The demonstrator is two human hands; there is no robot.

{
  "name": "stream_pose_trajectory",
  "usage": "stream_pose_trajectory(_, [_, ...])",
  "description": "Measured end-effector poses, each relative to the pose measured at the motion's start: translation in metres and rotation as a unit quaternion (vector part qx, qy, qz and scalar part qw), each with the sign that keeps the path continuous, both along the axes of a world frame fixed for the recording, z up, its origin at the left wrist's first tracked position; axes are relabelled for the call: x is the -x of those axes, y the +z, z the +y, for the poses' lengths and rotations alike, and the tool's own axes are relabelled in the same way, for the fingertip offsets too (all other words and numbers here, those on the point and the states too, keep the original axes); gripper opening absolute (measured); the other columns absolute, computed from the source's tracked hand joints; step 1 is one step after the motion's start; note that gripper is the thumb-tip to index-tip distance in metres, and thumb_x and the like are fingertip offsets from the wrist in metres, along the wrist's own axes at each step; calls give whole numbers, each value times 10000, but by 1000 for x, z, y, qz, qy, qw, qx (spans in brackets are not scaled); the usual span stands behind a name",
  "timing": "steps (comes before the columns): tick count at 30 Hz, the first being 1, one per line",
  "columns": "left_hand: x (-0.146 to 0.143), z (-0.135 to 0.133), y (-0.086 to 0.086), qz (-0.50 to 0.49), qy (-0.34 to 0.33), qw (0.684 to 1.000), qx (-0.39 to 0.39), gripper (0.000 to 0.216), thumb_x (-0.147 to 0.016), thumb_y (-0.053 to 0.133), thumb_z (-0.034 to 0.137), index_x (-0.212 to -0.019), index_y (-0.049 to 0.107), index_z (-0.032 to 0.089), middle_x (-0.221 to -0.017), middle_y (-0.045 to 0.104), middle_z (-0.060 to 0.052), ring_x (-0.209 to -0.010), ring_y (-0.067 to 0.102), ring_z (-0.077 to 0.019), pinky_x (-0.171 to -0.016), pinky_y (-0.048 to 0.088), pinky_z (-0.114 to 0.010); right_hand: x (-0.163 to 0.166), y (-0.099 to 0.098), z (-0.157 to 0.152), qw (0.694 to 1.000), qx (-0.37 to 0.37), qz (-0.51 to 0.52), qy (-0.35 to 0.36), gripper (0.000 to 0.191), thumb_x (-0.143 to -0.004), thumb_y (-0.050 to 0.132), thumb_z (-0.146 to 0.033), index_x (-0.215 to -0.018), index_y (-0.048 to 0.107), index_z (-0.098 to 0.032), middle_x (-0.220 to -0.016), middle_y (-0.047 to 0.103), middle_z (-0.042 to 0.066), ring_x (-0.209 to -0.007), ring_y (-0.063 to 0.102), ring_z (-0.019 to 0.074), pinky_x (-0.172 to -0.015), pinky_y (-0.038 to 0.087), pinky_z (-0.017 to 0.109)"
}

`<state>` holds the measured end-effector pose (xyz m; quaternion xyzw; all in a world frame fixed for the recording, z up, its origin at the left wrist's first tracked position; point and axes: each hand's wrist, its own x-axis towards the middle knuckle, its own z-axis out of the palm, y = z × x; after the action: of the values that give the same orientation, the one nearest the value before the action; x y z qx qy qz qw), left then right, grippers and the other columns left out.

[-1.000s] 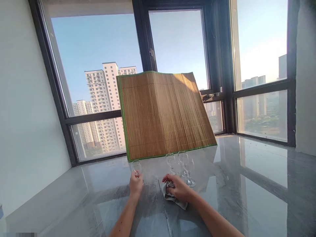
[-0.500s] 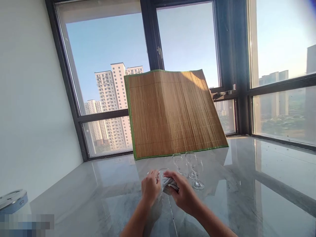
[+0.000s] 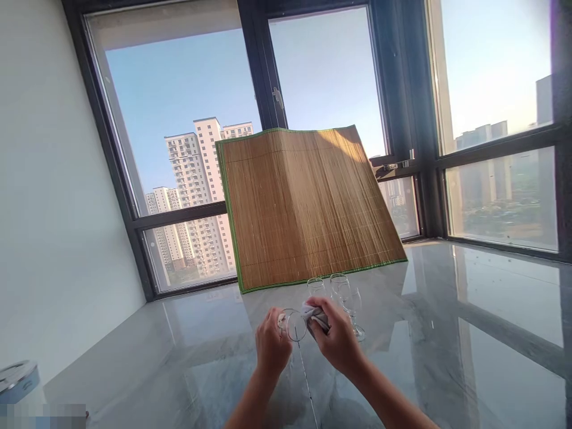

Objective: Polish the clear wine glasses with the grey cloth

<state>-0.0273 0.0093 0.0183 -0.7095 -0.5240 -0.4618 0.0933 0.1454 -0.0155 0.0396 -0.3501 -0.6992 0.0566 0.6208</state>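
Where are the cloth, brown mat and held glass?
Cloth [image 3: 310, 311]: head view, on its bunched folds.
Brown mat [image 3: 308, 205]: head view, middle of its front.
Held glass [image 3: 296, 326]: head view, on its round end.

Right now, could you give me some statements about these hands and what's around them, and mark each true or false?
1. The left hand holds a glass. True.
2. The right hand holds a cloth. True.
3. The hands are at opposite edges of the picture. False: they are close together in the lower middle.
4. A brown mat stands propped before the window. True.
5. Only one glass is in view. False: more glasses stand beyond the right hand.
6. No buildings show outside. False: tall pale buildings do.
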Motion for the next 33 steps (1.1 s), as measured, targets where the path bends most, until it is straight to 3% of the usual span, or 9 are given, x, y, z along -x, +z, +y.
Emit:
stream_pose_trajectory(6, [-7,-4,1,28,85,988,126,178,-904,424,188,-873,598,208,-766,675,-42,-705,620,-195,-581,261,-260,6,2,-5,996,47,30,69,360,-753,537,-88,-1083,551,-233,-1007,680,24,-897,644,172,-817,477,271])
stream_pose_trajectory(11, [-6,-4,3,87,58,989,107,194,-910,427,190,-843,609,203,-832,676,-59,-757,617,-198,-594,247,-257,9,-3,0,989,104,3,108,414,-751,502,-69,-1135,528,-223,-904,673,-2,-734,616,133,-729,461,253])
stream_pose_trajectory(15, [-5,-7,5,74,49,993,78,200,-890,433,180,-787,602,200,-800,650,-66,-744,593,-197,-598,250,-253,7,2,0,981,130,18,141,411,-729,528,-79,-1121,543,-202,-782,645,-25,-645,561,114,-655,433,234])
stream_pose_trajectory(18, [-10,-7,1,-14,-6,994,105,170,-856,461,191,-755,598,196,-718,619,-45,-676,553,-180,-594,257,-249,3,14,-5,955,177,62,229,356,-738,568,-122,-1085,561,-198,-789,650,-19,-630,554,107,-582,410,208])
stream_pose_trajectory(21, [-20,-6,-6,-160,-150,957,191,68,-730,562,190,-663,557,181,-622,546,0,-613,488,-141,-574,276,-233,-4,21,-14,940,174,159,247,346,-768,589,-188,-1111,552,-214,-844,671,-2,-625,575,115,-546,421,206])
stream_pose_trajectory(24, [-34,-7,-12,-275,-258,879,292,114,-612,618,192,-617,506,175,-606,496,33,-538,411,-87,-523,276,-212,-24,18,-23,963,71,245,86,296,-782,618,-250,-1074,577,-225,-915,697,24,-706,630,150,-608,481,235])
stream_pose_trajectory(28, [-49,-13,-16,-322,-300,801,405,207,-549,669,249,-663,512,176,-628,511,38,-431,332,-43,-400,226,-194,-75,7,-18,953,-77,217,-197,295,-774,636,-292,-1059,610,-223,-1015,709,59,-907,660,215,-795,504,311])
stream_pose_trajectory(30, [-54,-14,-18,-321,-307,788,426,240,-535,695,269,-653,507,178,-604,501,45,-399,331,-35,-358,228,-188,-102,2,-3,935,-76,190,-288,309,-787,602,-319,-1079,610,-217,-1036,703,64,-908,656,220,-819,489,327])
stream_pose_trajectory(33, [-56,-10,-24,-333,-316,774,435,279,-537,734,299,-664,520,173,-605,508,50,-378,341,-27,-335,276,-184,-130,-12,30,902,-4,217,-374,351,-789,547,-346,-1106,594,-203,-1033,702,82,-895,654,238,-789,468,329])
